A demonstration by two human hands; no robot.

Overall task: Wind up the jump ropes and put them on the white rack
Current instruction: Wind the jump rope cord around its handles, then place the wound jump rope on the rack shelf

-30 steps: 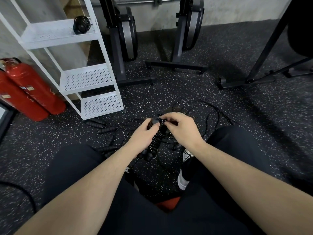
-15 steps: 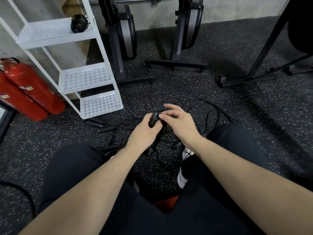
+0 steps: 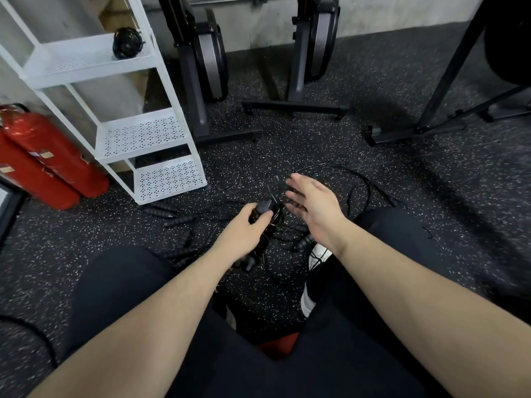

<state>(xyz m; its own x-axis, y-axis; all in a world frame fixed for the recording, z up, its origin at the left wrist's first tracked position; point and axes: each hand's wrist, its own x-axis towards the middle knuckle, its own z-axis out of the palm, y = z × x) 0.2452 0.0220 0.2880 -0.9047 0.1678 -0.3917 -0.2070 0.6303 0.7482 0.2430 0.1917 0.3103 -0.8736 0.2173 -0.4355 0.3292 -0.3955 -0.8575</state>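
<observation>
The rope [image 3: 265, 218] in hand is a thin black cord with two dark handles, and the left hand [image 3: 244, 235] grips the handles together, fingers curled round them, the handle ends poking out below the palm. A few turns of cord seem to sit bunched at the top of the handles, though the blur there makes the count uncertain. The right hand [image 3: 311, 203] hovers just beside the bundle, its fingers spread and straight, holding nothing.

The cord looks light, limp and springy, so it will likely uncoil if let go; the stiff ribbed handles are the sound place to hold, with the free cord pinched near the bundle for each turn and the tail tucked under a turn.

Around the hands, loose cord [image 3: 359, 191] lies in tangled loops on the speckled floor [image 3: 258, 297], which may snag as slack is drawn in. More handles [image 3: 178, 221] lie on the floor to the left, near the foot of the rack [image 3: 169, 179]. One wound rope [image 3: 126, 45] already sits on the rack's top shelf; the two lower shelves hold nothing visible. Two red extinguishers [image 3: 48, 159] lean beside the rack, and exercise machines [image 3: 201, 67] stand behind.
</observation>
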